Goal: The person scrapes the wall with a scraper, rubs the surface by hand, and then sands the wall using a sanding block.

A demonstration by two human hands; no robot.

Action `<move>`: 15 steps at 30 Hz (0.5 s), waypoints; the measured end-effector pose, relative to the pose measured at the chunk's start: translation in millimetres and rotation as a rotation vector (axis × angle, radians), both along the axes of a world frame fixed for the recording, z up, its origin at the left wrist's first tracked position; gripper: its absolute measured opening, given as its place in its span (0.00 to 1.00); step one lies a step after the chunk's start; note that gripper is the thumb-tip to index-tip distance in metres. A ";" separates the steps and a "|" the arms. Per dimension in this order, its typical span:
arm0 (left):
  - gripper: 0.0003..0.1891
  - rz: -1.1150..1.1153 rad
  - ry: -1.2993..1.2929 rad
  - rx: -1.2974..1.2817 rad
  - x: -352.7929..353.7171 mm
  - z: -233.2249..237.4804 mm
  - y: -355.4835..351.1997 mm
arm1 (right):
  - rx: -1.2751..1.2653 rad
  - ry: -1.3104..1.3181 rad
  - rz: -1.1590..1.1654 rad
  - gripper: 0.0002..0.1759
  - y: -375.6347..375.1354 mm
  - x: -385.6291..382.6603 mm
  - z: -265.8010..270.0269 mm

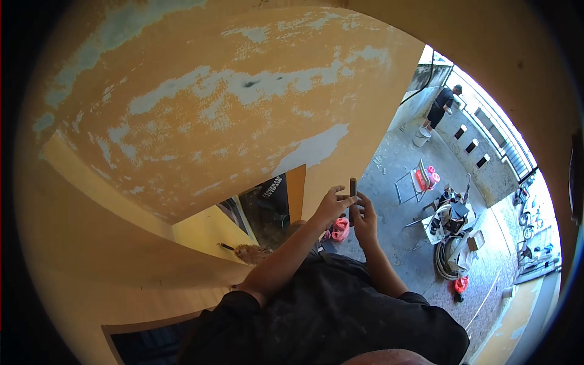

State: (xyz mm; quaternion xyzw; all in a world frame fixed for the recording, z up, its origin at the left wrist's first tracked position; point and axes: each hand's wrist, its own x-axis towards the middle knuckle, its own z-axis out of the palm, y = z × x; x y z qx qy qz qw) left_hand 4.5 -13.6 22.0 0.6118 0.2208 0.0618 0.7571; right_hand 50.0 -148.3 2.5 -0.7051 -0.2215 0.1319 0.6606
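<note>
In front of my chest, both hands are raised around a slim dark bar-shaped object (353,187) with a lighter brownish top end. It stands upright, and its exact kind is not clear. My left hand (333,204) pinches it from the left with bent fingers. On the other side, my right hand (365,220) has its fingers closed about the lower part. The peeling orange wall (243,131), with pale bare patches, rises ahead and to the left of my hands.
A brush-like thing with a dark handle (226,246) lies on a ledge at left. Below are a folding chair (411,185), a cluttered table (433,226), a coiled hose (444,261) and a pink bag (340,229). Another person (443,104) stands by a white bucket (421,137).
</note>
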 end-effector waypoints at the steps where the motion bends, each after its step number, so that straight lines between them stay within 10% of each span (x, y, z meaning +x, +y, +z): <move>1: 0.37 -0.001 -0.019 -0.006 -0.1 -3.4 -0.1 | 0.026 -0.002 0.034 0.23 -0.8 -1.2 -2.5; 15: 0.35 0.077 -0.035 -0.082 -8.0 -19.7 4.2 | -0.007 0.014 0.087 0.22 3.8 -3.0 -8.4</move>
